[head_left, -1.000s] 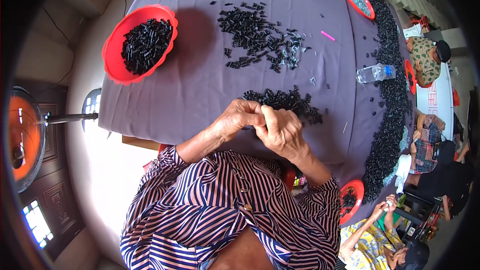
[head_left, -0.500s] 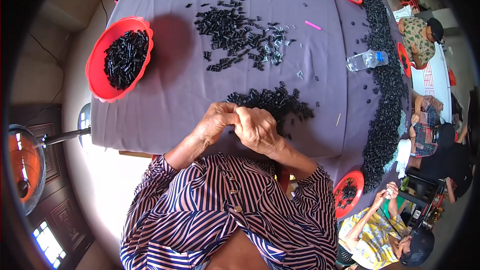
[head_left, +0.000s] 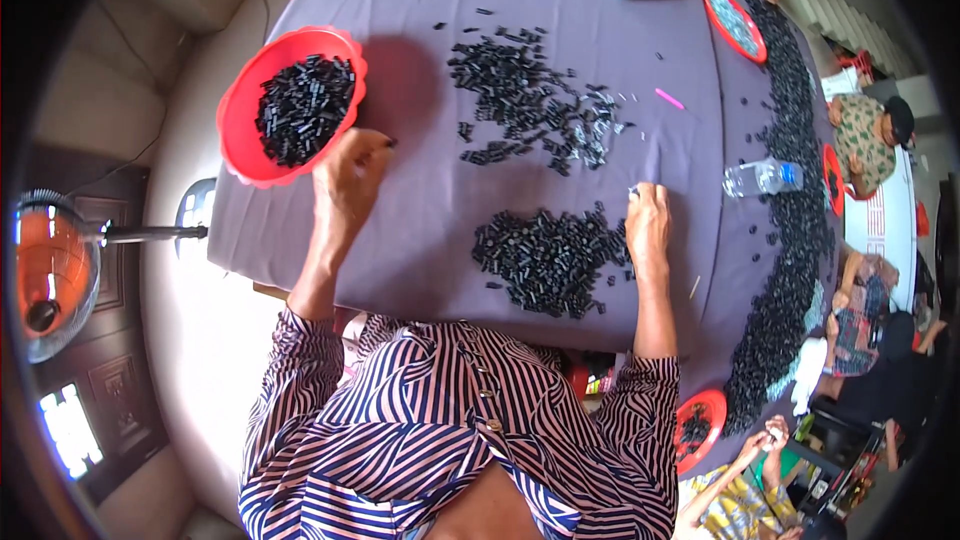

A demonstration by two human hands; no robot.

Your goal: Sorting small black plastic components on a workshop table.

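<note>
Now: left hand (head_left: pixel 352 172) at 10 o'clock by the red bowl (head_left: pixel 240 140), fingers curled on a small black part over its rim. Right hand (head_left: pixel 647 222) at 3 o'clock, pinching a tiny piece, touching the near pile (head_left: pixel 545 260) of short black tube-like parts on purple cloth (head_left: pixel 420 240).

A wide table (head_left: pixel 560 0) under a purple cloth fills most of the view. Pale floor (head_left: pixel 190 340) shows to its left, where an orange fan (head_left: pixel 45 275) stands beside dark wooden panelling (head_left: pixel 110 400). A beige seat, perhaps a sofa (head_left: pixel 110 70), sits at upper left. Bright daylight falls across the cloth
</note>
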